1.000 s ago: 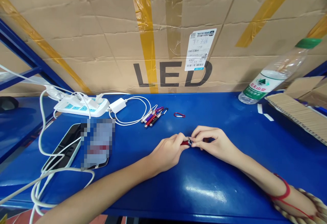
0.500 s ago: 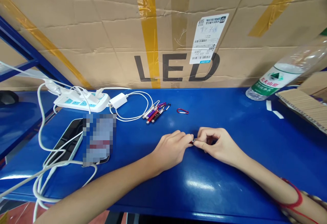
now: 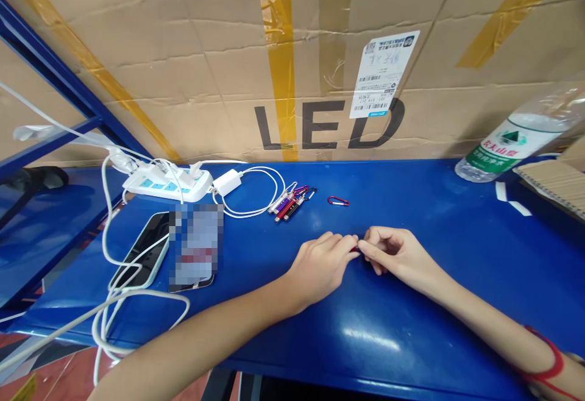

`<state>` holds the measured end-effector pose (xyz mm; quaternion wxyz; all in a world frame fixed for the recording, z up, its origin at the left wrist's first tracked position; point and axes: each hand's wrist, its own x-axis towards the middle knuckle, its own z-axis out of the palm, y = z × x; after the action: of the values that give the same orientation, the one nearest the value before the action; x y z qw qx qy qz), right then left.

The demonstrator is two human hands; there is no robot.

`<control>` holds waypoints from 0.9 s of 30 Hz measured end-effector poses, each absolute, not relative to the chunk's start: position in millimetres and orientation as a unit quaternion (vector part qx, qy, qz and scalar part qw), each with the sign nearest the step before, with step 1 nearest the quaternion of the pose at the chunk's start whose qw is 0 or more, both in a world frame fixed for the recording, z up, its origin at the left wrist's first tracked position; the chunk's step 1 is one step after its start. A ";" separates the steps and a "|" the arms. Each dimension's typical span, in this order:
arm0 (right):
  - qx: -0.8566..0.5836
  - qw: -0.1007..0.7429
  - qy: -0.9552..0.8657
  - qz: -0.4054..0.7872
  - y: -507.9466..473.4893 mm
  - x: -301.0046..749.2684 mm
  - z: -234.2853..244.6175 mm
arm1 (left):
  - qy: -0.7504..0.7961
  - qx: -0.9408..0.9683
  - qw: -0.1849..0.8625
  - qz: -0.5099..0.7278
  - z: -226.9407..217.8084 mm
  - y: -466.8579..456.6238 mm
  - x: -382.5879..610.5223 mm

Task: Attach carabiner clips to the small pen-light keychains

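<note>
My left hand and my right hand meet fingertip to fingertip on the blue table. Between them they pinch a small red keychain flashlight, of which only a sliver shows. Both hands are closed around it. Behind them lies a bunch of small coloured keychain flashlights, and a loose red carabiner clip rests a little to the right of that bunch.
A white power strip with a charger and white cables sits at the back left. A phone and a blurred item lie beside it. A plastic water bottle lies at the right, before a large cardboard box.
The hands have closed in, so the red flashlight that showed between the fingers is now nearly hidden. The view has shifted left and slightly down.
</note>
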<state>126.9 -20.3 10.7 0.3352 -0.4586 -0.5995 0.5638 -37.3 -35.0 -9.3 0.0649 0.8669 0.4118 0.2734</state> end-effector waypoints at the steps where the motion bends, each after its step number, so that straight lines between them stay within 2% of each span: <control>1: -0.457 0.334 -0.602 0.564 -20.4 126.9 10.7 | 0.415 0.866 0.071 0.270 -8.3 -35.3 -37.2; 12: -0.442 0.314 -0.635 0.550 -22.4 125.0 15.1 | 0.449 0.857 0.111 0.228 2.6 -39.8 -35.8; 27: -0.454 0.277 -0.700 0.476 -16.1 130.2 6.5 | 0.440 0.869 0.081 0.211 0.3 -39.3 -38.0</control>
<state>130.2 -16.1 6.5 0.2768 -0.4544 -0.6999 0.4764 -38.0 -39.3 0.3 0.0809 0.8691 0.4400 0.2110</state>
